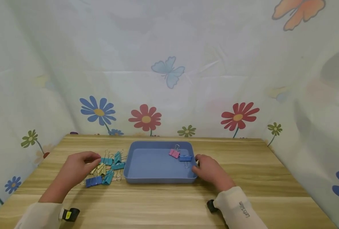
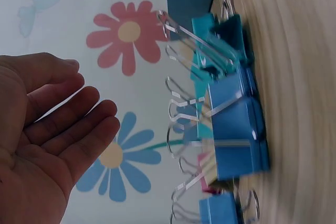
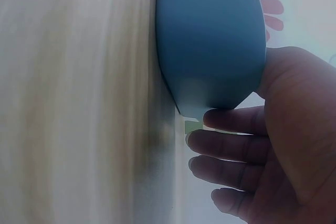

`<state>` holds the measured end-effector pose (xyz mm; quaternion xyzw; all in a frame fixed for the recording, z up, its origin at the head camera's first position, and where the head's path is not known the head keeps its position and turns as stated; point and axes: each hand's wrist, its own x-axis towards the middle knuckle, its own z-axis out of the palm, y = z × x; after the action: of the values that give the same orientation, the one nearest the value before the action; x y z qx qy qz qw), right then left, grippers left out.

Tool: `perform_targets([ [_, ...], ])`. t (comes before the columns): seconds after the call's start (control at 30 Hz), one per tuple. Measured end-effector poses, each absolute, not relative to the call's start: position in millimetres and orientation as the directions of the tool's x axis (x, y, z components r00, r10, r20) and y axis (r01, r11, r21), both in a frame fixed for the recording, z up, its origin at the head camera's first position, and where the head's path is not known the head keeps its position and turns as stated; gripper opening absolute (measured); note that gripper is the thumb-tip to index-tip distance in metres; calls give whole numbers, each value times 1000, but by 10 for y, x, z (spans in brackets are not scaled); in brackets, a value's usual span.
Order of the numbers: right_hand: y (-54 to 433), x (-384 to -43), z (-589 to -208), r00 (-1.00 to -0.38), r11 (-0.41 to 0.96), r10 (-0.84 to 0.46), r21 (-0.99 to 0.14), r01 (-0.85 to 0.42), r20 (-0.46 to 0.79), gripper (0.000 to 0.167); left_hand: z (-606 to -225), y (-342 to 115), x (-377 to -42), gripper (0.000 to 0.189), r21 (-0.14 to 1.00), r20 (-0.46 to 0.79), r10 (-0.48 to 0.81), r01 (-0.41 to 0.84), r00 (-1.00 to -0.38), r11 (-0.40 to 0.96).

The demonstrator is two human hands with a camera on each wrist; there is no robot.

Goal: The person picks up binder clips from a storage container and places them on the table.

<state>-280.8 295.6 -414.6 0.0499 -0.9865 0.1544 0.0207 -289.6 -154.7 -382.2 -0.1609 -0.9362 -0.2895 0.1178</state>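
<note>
My left hand (image 1: 79,165) is held over a pile of binder clips left of the tray. In the left wrist view its fingers (image 2: 79,114) are loosely bent, with nothing between them. The pile has teal clips (image 1: 108,177), yellow clips (image 1: 101,169) and a dark blue clip (image 1: 93,181) at the front. A blue plastic tray (image 1: 152,163) lies flat on the table. With the thumb over its right rim and the index finger at its outer wall, my right hand (image 1: 211,170) holds the tray. Inside are a pink clip (image 1: 174,153) and a blue clip (image 1: 185,158).
The wooden table (image 1: 158,203) has its back edge against a pale curtain (image 1: 209,95) printed with flowers and butterflies. The clip pile lies close to the tray's left wall, with wire handles sticking up and out.
</note>
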Motion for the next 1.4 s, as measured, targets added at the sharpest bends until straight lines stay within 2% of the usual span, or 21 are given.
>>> perform_targets([
  [0.33, 2979, -2789, -4138, -993, 944, -90, -312, -108, 69, 37, -3796, -1137, -2949, 26, 572, 317, 289, 426, -903, 701],
  [0.67, 2951, -2778, -4147, -994, 942, -84, -319, -102, 68, 37, -3854, -747, -2994, 44, 660, 298, 330, 444, -895, 606],
  [0.93, 2945, -2770, -4138, -996, 944, -74, -318, -89, 57, 38, -3884, -374, -3020, 44, 703, 303, 396, 484, -867, 521],
  [1.4, 2961, -2778, -4148, -995, 944, -79, -318, -94, 60, 42, -3926, 188, -3076, 44, 744, 256, 387, 436, -886, 506],
])
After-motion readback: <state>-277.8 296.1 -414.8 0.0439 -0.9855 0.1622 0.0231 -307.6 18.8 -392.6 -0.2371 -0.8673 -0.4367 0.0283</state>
